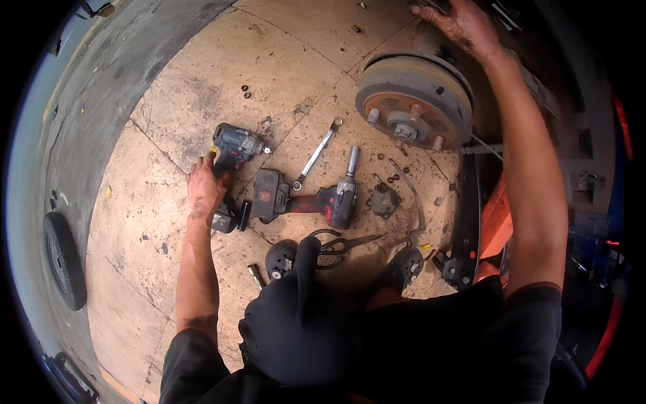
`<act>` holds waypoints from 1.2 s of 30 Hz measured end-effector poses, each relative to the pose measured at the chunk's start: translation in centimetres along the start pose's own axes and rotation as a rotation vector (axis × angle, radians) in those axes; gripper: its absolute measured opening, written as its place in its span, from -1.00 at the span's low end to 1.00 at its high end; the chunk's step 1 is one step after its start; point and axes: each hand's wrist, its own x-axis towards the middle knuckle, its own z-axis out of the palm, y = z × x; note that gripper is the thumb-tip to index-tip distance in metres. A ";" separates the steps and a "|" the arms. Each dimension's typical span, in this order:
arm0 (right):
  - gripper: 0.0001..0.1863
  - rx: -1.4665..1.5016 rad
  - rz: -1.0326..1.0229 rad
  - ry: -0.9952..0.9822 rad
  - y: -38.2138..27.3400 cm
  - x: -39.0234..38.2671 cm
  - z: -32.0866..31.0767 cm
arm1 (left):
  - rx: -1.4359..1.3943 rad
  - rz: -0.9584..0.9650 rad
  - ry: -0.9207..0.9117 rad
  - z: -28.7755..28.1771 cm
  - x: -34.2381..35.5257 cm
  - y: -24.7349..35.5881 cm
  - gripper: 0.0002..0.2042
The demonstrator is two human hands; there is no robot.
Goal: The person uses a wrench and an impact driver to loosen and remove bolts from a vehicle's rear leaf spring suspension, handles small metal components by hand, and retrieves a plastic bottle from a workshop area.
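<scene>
My left hand (205,183) is closed round the handle of a dark grey cordless impact wrench (237,143), low over the floor. Its battery (225,219) shows below my wrist. My right hand (468,30) reaches up beyond a rusty brake drum (417,111); its fingers curl about something dark at the upper edge, which I cannot make out. A red and black impact wrench (323,205) with a long socket lies right of my left hand. Above it lies a combination wrench (317,153).
Scissors (346,248), a loose socket (255,275), a dark flanged part (383,201) and several nuts (395,177) lie on the stained floor. Two more nuts (245,91) sit farther off. A red-orange stand (494,210) is at right; a tyre (64,261) lies far left.
</scene>
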 end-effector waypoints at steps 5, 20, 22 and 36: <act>-0.12 0.019 0.015 -0.005 -0.1 0.4 0.7 | -0.029 -0.051 -0.177 0.9 2.3 -0.3 -0.43; -0.11 0.089 -0.101 0.060 -0.3 0.9 1.0 | -0.025 -0.352 -0.301 -0.5 -1.2 -4.9 -0.53; -0.14 0.062 -0.054 0.058 -0.2 0.4 0.5 | 0.106 -0.168 0.031 -0.4 -3.4 -4.2 -0.52; -0.33 0.166 -0.054 0.383 -2.3 -0.7 -1.3 | -0.163 -0.397 -0.053 2.6 -8.5 2.2 -0.60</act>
